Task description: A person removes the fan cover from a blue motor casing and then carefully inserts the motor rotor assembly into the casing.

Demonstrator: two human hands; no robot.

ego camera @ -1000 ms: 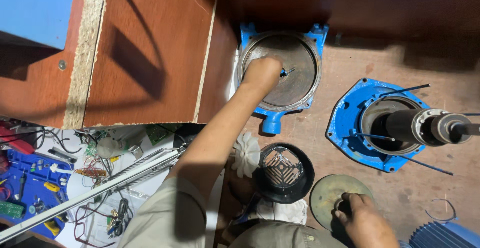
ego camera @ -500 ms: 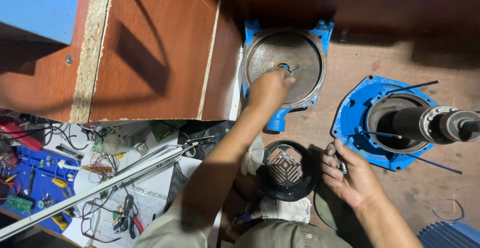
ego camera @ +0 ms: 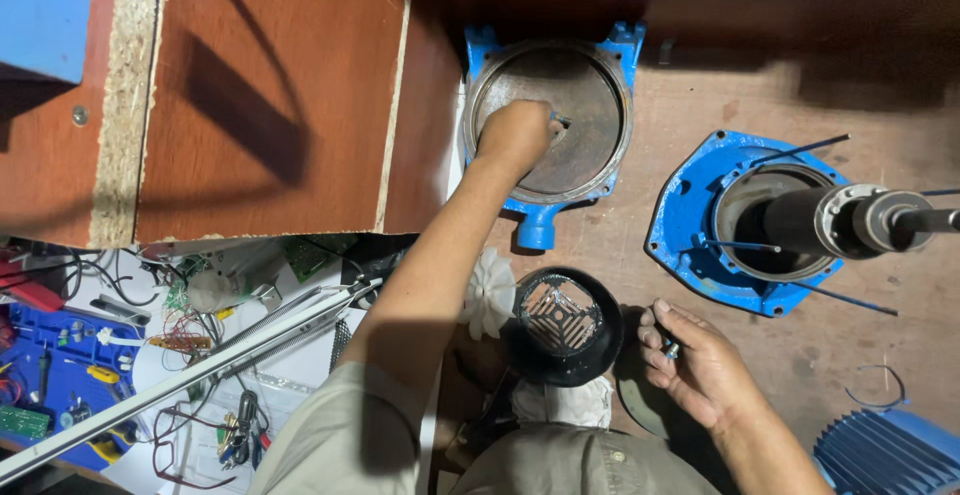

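Note:
My left hand reaches out over the round rusty plate of a blue pump casing and pinches a small metal part at the plate's centre. My right hand hovers low near my lap, fingers curled around a small bolt. It sits just right of a black fan cover and partly over a flat grey disc. To the right stands a blue motor flange with a grey shaft pointing up and thin rods sticking out.
A brown wooden board leans at the upper left. A white plastic fan lies beside the black cover. At the lower left lie wires, a blue tool tray and a long metal bar. A blue ribbed motor body fills the lower right corner.
My right hand has come up off the grey disc and moved left toward the black fan cover, with a small bolt in its fingers. My left hand stayed on the casing plate.

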